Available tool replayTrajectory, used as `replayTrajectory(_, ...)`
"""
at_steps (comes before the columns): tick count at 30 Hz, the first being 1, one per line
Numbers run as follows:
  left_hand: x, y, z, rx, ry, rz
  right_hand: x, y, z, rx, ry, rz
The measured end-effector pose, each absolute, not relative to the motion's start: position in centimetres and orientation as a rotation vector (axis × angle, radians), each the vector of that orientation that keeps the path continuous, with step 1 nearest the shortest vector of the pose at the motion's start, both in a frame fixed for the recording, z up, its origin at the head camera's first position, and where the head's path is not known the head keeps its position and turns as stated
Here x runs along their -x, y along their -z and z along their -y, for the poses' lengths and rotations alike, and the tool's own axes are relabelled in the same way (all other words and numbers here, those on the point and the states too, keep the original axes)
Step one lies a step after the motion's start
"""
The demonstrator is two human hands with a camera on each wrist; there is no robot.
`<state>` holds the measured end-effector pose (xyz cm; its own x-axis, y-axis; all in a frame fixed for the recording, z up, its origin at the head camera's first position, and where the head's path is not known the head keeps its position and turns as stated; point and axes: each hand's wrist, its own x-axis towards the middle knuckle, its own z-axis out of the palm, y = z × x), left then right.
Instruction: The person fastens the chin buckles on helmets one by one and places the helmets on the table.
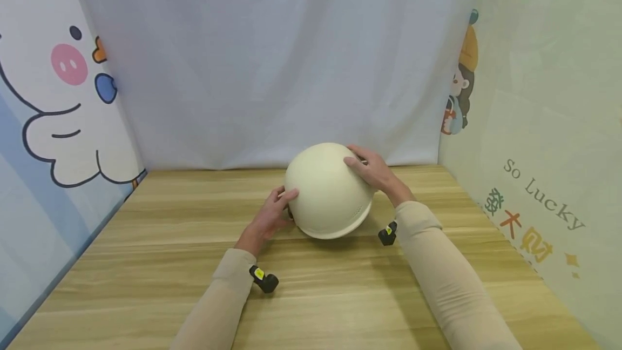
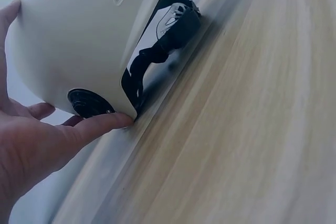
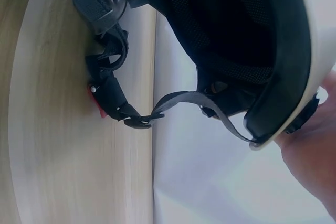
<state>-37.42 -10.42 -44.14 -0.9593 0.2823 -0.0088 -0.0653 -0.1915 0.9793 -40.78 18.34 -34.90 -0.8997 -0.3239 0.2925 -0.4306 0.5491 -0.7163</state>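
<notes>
A cream helmet [image 1: 328,193] is tilted over the table, its smooth dome facing the head camera. On its left side, my left hand [image 1: 268,217] grips it, with the thumb by the rim and a round black side fitting [image 2: 90,103] close to the fingers. My right hand [image 1: 373,173] holds the upper right side, fingers spread over the shell. From the right wrist, the dark padded lining [image 3: 231,30] shows through the open underside. A grey-black chin strap [image 3: 184,98] hangs from the rim down to the tabletop, with a small red piece [image 3: 98,103] at its lower part.
The wood-grain table [image 1: 194,199] reaches back to a pale curtain [image 1: 272,58]. Cartoon-printed panels stand at the left [image 1: 63,96] and right [image 1: 539,139]. Small black wrist devices [image 1: 264,280] stick out beside both sleeves.
</notes>
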Motion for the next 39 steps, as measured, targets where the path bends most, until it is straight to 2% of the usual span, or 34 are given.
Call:
replayTrajectory(10,37.0,43.7,10.3,-0.338,-2.235,-1.822,40.8,35.2,-18.9,-0.586,-1.245,2.703)
replayTrajectory(19,36.9,44.0,10.5,-0.377,-2.213,-1.840,40.5,36.4,-19.8,-0.694,-1.294,2.684)
replayTrajectory(26,37.1,44.0,10.5,-0.413,-2.160,-1.883,40.2,36.9,-20.1,-0.643,-1.326,2.696)
replayTrajectory(39,37.1,44.1,10.1,-0.403,-2.126,-1.992,39.7,37.9,-20.9,-0.633,-1.421,2.726)
